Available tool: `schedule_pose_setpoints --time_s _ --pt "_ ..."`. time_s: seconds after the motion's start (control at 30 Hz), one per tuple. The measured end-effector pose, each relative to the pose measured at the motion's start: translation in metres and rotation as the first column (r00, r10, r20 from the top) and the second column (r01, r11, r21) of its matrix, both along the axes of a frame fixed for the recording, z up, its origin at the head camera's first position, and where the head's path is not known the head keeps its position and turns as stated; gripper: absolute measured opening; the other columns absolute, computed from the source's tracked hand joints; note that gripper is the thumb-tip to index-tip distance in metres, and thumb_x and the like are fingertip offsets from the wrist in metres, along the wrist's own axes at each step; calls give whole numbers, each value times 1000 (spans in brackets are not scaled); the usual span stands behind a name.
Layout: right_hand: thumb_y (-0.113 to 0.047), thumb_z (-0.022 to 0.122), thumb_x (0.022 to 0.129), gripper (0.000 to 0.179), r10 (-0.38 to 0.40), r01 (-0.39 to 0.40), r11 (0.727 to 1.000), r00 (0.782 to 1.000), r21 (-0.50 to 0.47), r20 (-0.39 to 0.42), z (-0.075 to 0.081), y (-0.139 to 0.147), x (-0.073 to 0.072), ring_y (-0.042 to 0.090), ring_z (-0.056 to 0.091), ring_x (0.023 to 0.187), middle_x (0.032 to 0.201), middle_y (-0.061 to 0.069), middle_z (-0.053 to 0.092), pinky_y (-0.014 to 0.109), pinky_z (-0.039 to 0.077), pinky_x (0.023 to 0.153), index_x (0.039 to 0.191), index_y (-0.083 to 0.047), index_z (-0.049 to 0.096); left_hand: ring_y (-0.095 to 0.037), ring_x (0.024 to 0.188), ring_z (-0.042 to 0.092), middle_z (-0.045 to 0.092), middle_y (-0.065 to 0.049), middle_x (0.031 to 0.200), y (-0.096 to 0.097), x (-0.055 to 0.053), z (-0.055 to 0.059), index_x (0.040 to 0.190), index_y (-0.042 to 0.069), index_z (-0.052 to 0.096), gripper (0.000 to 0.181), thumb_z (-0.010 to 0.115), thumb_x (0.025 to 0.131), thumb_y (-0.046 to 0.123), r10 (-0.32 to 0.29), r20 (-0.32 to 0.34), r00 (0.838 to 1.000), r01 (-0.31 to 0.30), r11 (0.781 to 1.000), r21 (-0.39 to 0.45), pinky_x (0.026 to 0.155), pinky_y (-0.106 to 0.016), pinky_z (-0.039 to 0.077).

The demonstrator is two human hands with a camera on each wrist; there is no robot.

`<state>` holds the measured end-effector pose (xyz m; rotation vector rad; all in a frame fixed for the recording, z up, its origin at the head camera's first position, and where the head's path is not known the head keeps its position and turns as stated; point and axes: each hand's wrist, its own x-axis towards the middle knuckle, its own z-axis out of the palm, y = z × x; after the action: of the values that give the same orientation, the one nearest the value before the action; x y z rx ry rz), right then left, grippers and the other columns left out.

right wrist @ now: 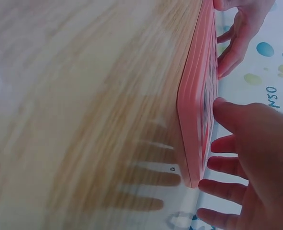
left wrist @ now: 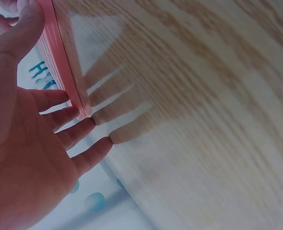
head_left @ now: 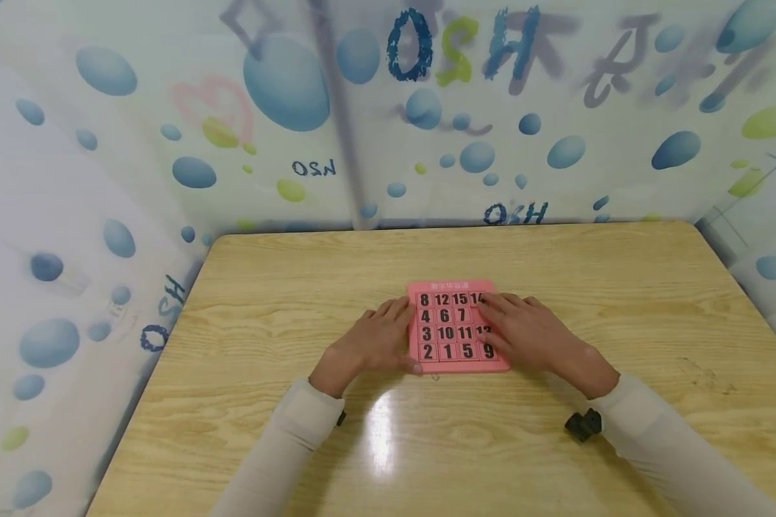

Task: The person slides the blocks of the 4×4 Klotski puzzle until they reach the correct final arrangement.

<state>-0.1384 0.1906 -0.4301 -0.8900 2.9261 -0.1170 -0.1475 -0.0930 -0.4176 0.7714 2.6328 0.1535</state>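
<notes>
A pink sliding number puzzle lies flat on the wooden table, its black-numbered tiles in rows inside a raised frame. My left hand rests against the puzzle's left side, fingers extended and thumb at the near left corner. In the left wrist view, those fingertips touch the pink edge and the table beside it. Over the right column of tiles lies my right hand, its fingers spread and fairly straight. One fingertip is at the 14 tile and the thumb partly covers a tile in the third row. Fingers hide part of the second row's right end.
The wooden table reaches back to a wall printed with blue and green drops and letters. A black device sits by the right wrist. Glare shows on the tabletop in front of the puzzle.
</notes>
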Motion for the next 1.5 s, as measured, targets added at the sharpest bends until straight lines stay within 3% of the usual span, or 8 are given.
schedule_pose_setpoints --time_s 0.4,0.63,0.97,1.5 --pt "-40 59 98 54 119 -124 991 989 -52 -87 14 4 13 34 50 133 144 13 53 57 41 106 141 -7 56 -29 152 16 10 -8 167 0 -15 14 160 10 12 114 69 80 68 8 -33 999 -8 1000 -9 118 -52 26" --pt "-39 62 97 47 166 -171 985 975 -22 -146 15 3 22 30 53 127 135 9 60 54 45 102 132 -9 64 -29 153 14 8 -9 167 1 -18 14 160 11 10 116 70 79 68 19 -13 1000 -20 1000 -15 119 -53 24" --pt "-43 58 98 49 113 -115 993 990 -11 -80 11 5 25 31 51 130 139 10 58 55 41 105 134 -9 63 -29 152 15 9 -9 167 1 -13 6 160 11 11 115 70 79 67 15 -5 1000 -15 1000 1 118 -55 25" --pt "-42 58 99 51 82 -82 997 995 0 -63 3 4 25 34 51 130 143 11 54 56 42 104 137 -8 60 -29 152 16 10 -10 167 2 -2 -1 160 10 12 115 72 79 65 18 14 1000 -18 1000 18 117 -55 26"
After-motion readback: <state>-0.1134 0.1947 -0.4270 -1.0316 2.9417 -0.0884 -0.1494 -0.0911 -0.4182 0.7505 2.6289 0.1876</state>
